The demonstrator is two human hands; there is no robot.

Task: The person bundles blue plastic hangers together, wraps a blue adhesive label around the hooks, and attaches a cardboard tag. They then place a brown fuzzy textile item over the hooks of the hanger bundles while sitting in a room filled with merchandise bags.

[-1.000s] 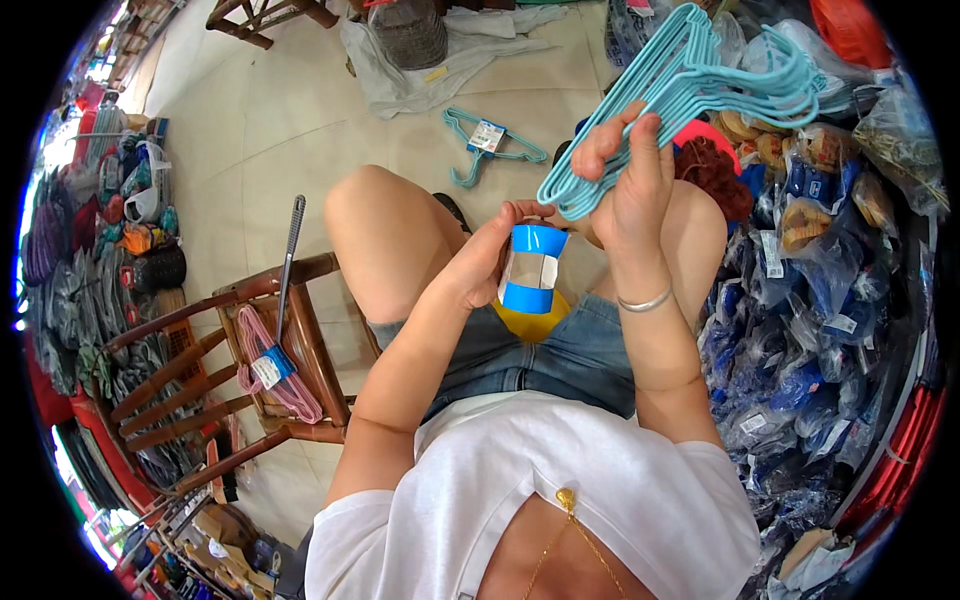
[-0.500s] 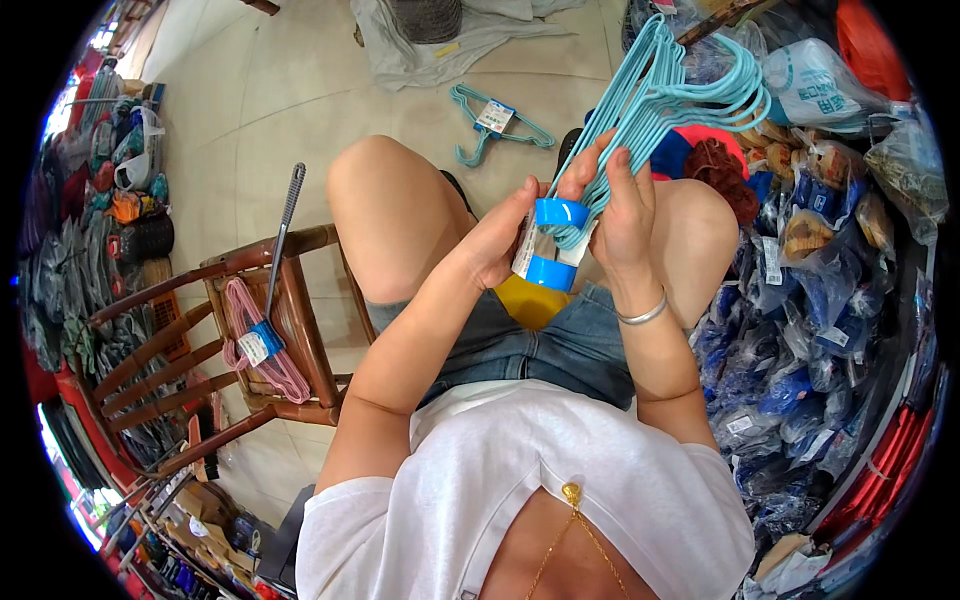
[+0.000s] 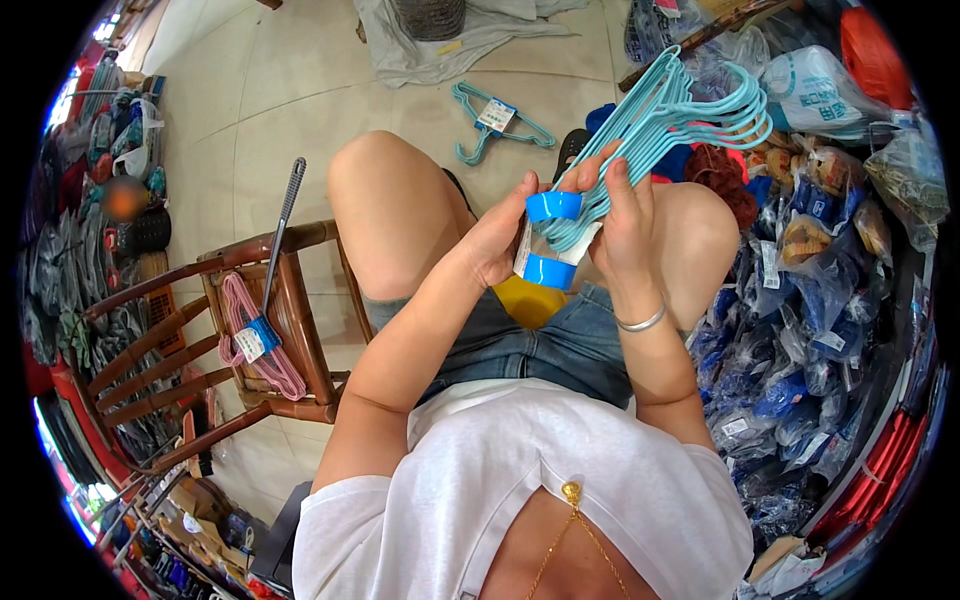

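Over my lap I hold a bundle of light-blue wire clothes hangers (image 3: 650, 130), hooks up and to the right. My right hand (image 3: 622, 215) is closed round the lower part of the bundle. My left hand (image 3: 505, 235) grips the edge of a card sleeve (image 3: 550, 272) with blue bands and a white middle. The hangers' lower ends sit inside the sleeve, showing through its gap. On the floor ahead lies a banded set of light-blue hangers (image 3: 495, 118). A banded pink hanger bundle (image 3: 262, 340) rests on the chair at my left.
The brown wooden chair (image 3: 285, 240) stands close on my left, with a long dark-handled metal tool (image 3: 285, 215) leaning on it. Bagged goods (image 3: 790, 350) are heaped along my right. Shelved goods (image 3: 130, 200) line the far left. A grey plastic sheet (image 3: 400, 50) lies ahead.
The hanger bundle has shifted down toward me, its lower ends deeper in the sleeve. The sleeve's upper blue band has moved slightly left. Both hands keep their hold.
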